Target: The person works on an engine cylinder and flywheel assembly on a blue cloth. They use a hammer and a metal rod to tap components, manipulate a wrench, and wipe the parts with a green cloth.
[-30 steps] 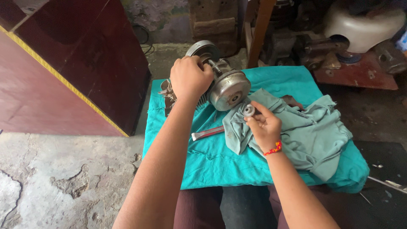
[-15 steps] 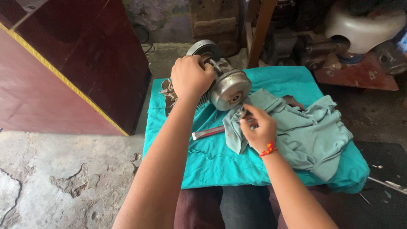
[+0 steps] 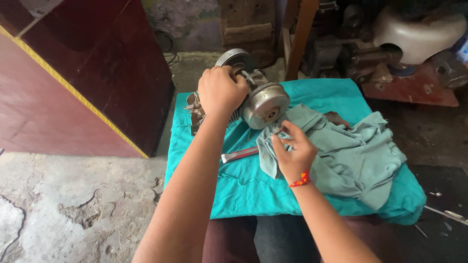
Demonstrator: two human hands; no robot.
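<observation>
With the left hand (image 3: 222, 90) clamped over the top of the metal motor assembly (image 3: 258, 97) on the teal-covered counter (image 3: 234, 190), the right hand (image 3: 292, 153), just below its round face, pinches the grey-green rag (image 3: 351, 156), best kept bunched tight while the grip above holds firm.

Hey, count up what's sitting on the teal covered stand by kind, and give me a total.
Metal motor assemblies: 1, the motor assembly, gripped by the left hand
Crumpled grey-green rags: 1, the rag, pinched by the right hand
Flat metal tools: 1, the flat tool, partly under the rag
Total: 3, all on the teal cloth
</observation>
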